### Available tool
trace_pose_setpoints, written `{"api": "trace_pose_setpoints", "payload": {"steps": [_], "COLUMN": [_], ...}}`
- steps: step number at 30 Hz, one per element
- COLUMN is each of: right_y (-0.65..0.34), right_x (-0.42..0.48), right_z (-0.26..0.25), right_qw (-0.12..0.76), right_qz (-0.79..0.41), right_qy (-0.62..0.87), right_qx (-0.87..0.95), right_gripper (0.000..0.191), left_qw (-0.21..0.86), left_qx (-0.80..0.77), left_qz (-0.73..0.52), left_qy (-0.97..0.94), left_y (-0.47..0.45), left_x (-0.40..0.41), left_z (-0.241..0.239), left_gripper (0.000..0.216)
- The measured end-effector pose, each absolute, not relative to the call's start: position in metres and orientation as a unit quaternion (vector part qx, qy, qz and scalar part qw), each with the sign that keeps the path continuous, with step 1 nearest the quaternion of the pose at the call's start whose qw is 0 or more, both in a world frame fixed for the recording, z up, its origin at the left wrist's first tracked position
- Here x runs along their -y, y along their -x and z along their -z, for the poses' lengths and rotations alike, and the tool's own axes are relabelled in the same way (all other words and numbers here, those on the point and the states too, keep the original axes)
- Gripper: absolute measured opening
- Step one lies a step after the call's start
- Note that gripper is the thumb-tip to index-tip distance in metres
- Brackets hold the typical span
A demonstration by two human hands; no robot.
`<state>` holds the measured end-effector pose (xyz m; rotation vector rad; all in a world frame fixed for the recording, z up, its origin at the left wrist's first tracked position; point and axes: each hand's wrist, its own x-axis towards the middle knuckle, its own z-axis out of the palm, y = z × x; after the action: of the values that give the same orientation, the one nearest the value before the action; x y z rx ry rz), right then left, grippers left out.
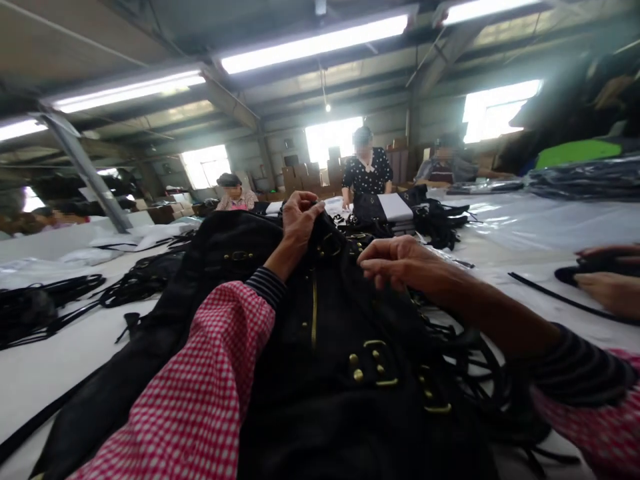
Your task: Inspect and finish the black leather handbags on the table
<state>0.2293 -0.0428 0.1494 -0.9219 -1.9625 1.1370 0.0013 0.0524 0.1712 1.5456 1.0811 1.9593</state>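
Observation:
A black garment with gold buttons, buckles and a gold zip lies in a heap on the white table right in front of me. My left hand is closed on the far top edge of the garment, fingers curled over the fabric. My right hand rests on the garment just to the right, fingers bent together and pinching at the cloth. Both arms wear red-and-white checked sleeves over striped cuffs.
Bundles of black straps lie at the left, more at the far centre. Another person's hand holds a black strap at the right edge. Several people stand or sit at the table's far side. Bagged dark goods are stacked at the right.

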Motion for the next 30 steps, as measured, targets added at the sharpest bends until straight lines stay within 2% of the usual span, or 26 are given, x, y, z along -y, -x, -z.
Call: {"api": "trace_pose_setpoints", "payload": {"steps": [2,5,7,9,12,15,18,21,24,27,30], "right_y": [-0.241,-0.253,-0.259,-0.263,-0.265,-0.262,-0.262,-0.272,-0.289,-0.305,-0.312], "right_x": [0.062,0.085,0.095,0.098,0.097,0.094,0.099,0.116,0.144,0.172,0.193], "right_z": [-0.137,-0.121,-0.116,-0.114,-0.110,-0.105,-0.102,-0.101,-0.099,-0.094,-0.086], "right_qw": [0.274,0.258,0.266,0.270,0.280,0.302,0.339,0.399,0.451,0.450,0.431], "right_qz": [-0.468,-0.481,-0.485,-0.497,-0.505,-0.476,-0.402,-0.271,-0.160,-0.161,-0.224], "right_qy": [0.334,0.302,0.289,0.268,0.251,0.252,0.282,0.331,0.339,0.306,0.284], "right_qx": [0.771,0.781,0.781,0.780,0.777,0.787,0.802,0.811,0.810,0.823,0.827], "right_gripper": [0.017,0.018,0.018,0.018,0.018,0.029,0.029,0.019,0.015,0.015,0.016], "left_qw": [0.159,0.025,-0.062,-0.106,-0.040,0.051,-0.008,-0.101,-0.163,-0.165,-0.106], "left_qx": [-0.415,-0.475,-0.488,-0.449,-0.328,-0.234,-0.238,-0.271,-0.275,-0.246,-0.241], "left_qz": [-0.671,-0.582,-0.519,-0.450,-0.287,-0.117,-0.025,0.017,-0.005,-0.030,-0.034], "left_qy": [-0.593,-0.660,-0.699,-0.765,-0.899,-0.964,-0.971,-0.957,-0.948,-0.955,-0.964], "left_y": [-0.001,-0.003,-0.009,-0.019,-0.042,-0.059,-0.056,-0.045,-0.043,-0.049,-0.051], "left_x": [-0.056,-0.053,-0.038,-0.006,0.068,0.139,0.174,0.181,0.182,0.183,0.180], "left_z": [-0.170,-0.174,-0.180,-0.188,-0.198,-0.197,-0.186,-0.173,-0.167,-0.169,-0.174], "left_gripper": [0.013,0.007,0.010,0.019,0.022,0.022,0.040,0.058,0.051,0.042,0.030]}}
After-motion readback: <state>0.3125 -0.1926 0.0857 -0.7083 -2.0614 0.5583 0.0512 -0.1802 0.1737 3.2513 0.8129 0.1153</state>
